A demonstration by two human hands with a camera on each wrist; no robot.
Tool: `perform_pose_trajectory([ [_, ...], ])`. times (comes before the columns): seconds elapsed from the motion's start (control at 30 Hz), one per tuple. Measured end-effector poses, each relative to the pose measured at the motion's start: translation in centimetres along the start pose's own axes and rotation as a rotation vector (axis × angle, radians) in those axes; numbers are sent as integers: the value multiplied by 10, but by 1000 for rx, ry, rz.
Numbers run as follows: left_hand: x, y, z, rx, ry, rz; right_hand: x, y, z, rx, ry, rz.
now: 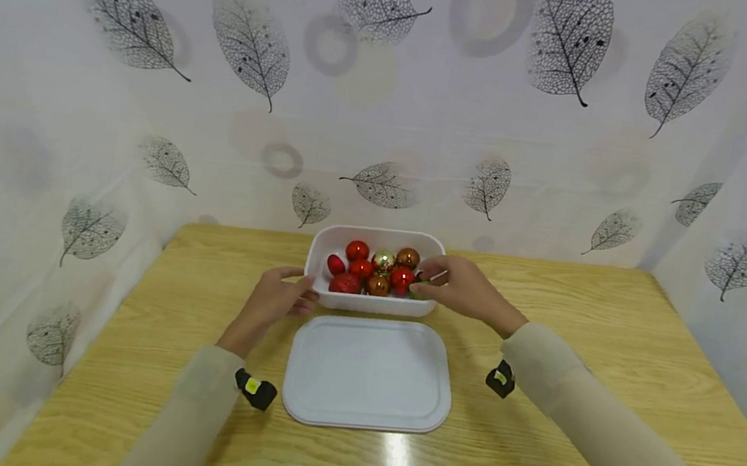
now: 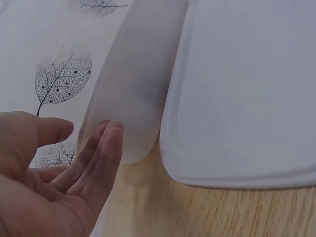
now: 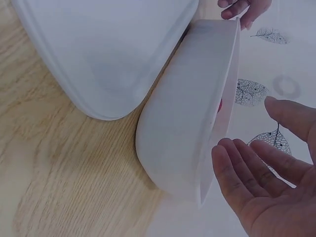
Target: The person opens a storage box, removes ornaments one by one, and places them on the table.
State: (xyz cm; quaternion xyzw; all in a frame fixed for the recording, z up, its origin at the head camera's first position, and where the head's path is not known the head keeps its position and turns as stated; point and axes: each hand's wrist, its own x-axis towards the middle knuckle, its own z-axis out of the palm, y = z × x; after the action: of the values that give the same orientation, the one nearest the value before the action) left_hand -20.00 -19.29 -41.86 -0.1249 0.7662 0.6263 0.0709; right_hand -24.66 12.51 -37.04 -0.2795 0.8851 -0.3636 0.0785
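A white plastic container (image 1: pixel 365 304) stands on the table with several shiny ball ornaments inside, mostly red ones (image 1: pixel 357 250), with gold-brown ones (image 1: pixel 408 258) and a pale gold one (image 1: pixel 383 261). At its front left corner, my left hand (image 1: pixel 276 299) touches the wall with loosely bent fingers; the left wrist view shows its fingertips (image 2: pixel 114 129) against that wall. My right hand (image 1: pixel 461 284) reaches over the right rim, fingers near a red ball (image 1: pixel 401 280) and a partly hidden green thing (image 1: pixel 417 291). In the right wrist view its fingers are relaxed, with nothing seen between them.
A white lid (image 1: pixel 370 372) lies flat on the wooden table (image 1: pixel 606 386), just in front of the container. Leaf-printed cloth (image 1: pixel 388 110) hangs behind the table and along both sides. Light glares off the table near the front.
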Motion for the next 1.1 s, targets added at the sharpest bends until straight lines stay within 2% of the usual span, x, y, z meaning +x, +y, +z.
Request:
perform_pose_trajectory([
  [0.2, 6, -1, 3, -34, 12, -25, 13, 1, 3, 18, -21, 16],
  [0.37, 7, 1, 5, -19, 26, -18, 23, -1, 5, 7, -33, 67],
  [0.6, 10, -1, 5, -24, 28, -9, 37, 6, 6, -53, -54, 51],
  [0.93, 10, -1, 6, -47, 22, 0, 52, 9, 11, -109, -86, 149],
  [1.1, 11, -2, 6, -51, 26, -1, 57, 9, 15, -105, -91, 155],
])
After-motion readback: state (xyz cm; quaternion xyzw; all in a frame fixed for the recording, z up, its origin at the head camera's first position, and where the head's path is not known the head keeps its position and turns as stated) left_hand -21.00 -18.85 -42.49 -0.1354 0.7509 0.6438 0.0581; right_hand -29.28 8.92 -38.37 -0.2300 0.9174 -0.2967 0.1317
